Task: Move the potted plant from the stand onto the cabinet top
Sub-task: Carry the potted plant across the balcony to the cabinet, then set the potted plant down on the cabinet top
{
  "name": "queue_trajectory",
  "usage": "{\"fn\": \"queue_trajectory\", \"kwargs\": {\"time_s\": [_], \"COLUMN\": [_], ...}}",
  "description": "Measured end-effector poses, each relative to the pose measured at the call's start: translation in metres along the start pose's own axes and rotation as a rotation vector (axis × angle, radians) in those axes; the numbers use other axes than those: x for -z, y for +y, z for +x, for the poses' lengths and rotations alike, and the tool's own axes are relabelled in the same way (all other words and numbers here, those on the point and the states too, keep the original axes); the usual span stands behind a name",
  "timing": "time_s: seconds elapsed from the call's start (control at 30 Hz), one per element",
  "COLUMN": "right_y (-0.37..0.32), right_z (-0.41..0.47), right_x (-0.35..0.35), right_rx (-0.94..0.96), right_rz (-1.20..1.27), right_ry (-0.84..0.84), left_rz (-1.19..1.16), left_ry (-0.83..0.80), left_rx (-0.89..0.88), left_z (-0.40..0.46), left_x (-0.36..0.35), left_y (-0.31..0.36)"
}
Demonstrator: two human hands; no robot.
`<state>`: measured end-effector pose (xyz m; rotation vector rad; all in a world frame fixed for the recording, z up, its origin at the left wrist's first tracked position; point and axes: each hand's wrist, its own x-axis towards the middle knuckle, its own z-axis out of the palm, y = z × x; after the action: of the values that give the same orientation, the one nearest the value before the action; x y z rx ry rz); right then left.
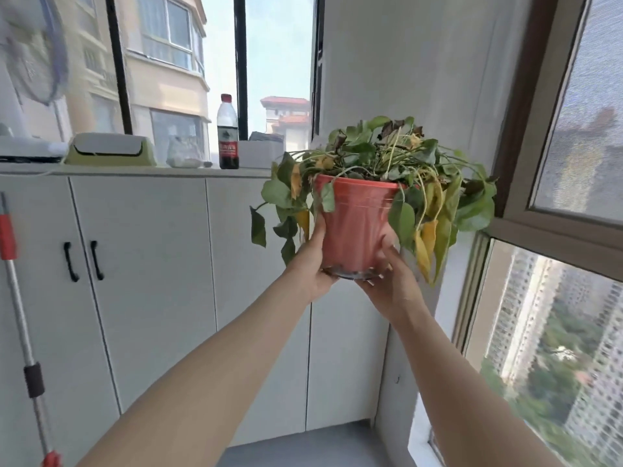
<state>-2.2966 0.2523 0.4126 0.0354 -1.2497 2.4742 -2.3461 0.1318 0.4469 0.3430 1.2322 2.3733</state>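
Cupping the pot (354,227) at frame centre, left hand (313,264) and right hand (387,281) pressed to its base should keep it level, landing right of the bottle (228,133) on the cabinet top (135,170).

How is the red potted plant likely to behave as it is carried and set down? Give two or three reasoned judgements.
The potted plant probably tips easily: foliage spreads wider than its narrow base. Its drooping leaves look floppy and may snag. The pot seems fairly heavy, as the left hand and right hand both support it from below.
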Motion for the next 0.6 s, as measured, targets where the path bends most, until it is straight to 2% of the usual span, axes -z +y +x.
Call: {"fn": "queue_trajectory", "kwargs": {"time_s": [0.27, 0.6], "right_y": [-0.027, -0.033], "right_z": [0.153, 0.301], "right_x": [0.007, -0.017], "right_rx": [0.01, 0.067], "right_rz": [-0.046, -0.096], "right_ry": [-0.091, -0.158], "left_rz": [0.028, 0.075], "left_ry": [0.005, -0.004], "left_rx": [-0.053, -0.092], "left_z": [0.138, 0.271], "left_x": [-0.016, -0.008], "left_y": [0.037, 0.099]}}
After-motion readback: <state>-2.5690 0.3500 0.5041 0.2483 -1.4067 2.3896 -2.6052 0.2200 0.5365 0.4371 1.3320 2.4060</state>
